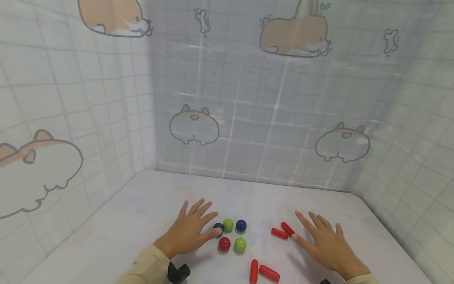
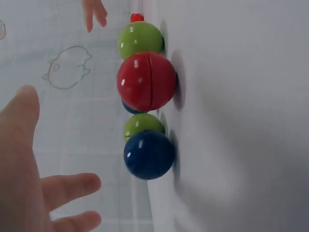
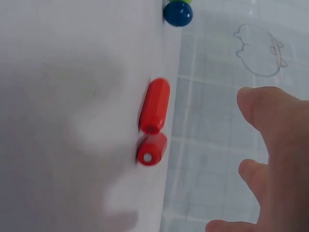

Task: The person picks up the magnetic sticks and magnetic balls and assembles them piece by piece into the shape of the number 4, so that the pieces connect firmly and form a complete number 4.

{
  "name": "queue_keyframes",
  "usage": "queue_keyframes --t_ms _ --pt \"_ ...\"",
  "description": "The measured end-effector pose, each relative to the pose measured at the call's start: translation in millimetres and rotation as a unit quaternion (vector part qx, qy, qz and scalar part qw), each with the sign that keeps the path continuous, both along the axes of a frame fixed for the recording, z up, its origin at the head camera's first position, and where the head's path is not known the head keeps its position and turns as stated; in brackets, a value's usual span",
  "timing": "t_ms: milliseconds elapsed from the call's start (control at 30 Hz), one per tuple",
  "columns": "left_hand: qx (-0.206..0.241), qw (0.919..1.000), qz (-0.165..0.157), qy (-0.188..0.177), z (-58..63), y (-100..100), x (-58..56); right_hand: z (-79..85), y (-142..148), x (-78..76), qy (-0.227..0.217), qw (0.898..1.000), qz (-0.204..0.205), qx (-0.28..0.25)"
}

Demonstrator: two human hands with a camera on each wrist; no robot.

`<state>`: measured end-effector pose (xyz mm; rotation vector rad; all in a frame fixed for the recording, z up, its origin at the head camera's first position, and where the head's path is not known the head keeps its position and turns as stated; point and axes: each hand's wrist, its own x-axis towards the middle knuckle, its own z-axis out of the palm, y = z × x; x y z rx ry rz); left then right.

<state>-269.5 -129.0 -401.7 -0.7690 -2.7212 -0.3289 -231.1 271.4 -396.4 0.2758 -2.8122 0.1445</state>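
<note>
My left hand (image 1: 189, 232) hovers with spread fingers just left of a group of shiny balls, holding nothing. The group has a red ball (image 1: 224, 244), two green balls (image 1: 240, 245) and two dark blue balls (image 1: 241, 225); the left thumb overlaps one blue ball in the head view, but the left wrist view shows a gap. On the other side, my right hand (image 1: 326, 244) is also spread and without a hold, beside two short red rods (image 3: 155, 105) that lie close together. Nearer to me, two more red rods (image 1: 269, 273) lie on the table.
The white tabletop (image 1: 142, 213) is bounded by pale grid-patterned curtains (image 1: 248, 98) with cartoon dogs at the back and both sides. A black wrist mount (image 1: 179, 273) sits at the left cuff.
</note>
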Motion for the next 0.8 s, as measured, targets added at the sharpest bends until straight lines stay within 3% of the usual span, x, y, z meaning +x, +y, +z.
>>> queue_keyframes --t_ms 300,500,800 --pt "0.036 0.9978 -0.029 0.048 -4.4 16 -8.4 0.0 -15 -6.2 0.025 0.998 0.035 -0.042" --pt "0.054 0.9943 -0.047 0.080 -7.3 29 -10.2 -0.8 -25 -9.5 0.022 0.997 0.026 -0.070" --pt "0.122 0.9807 -0.097 0.118 -12.5 43 -5.9 1.5 -44 -2.8 0.004 0.986 0.033 -0.163"
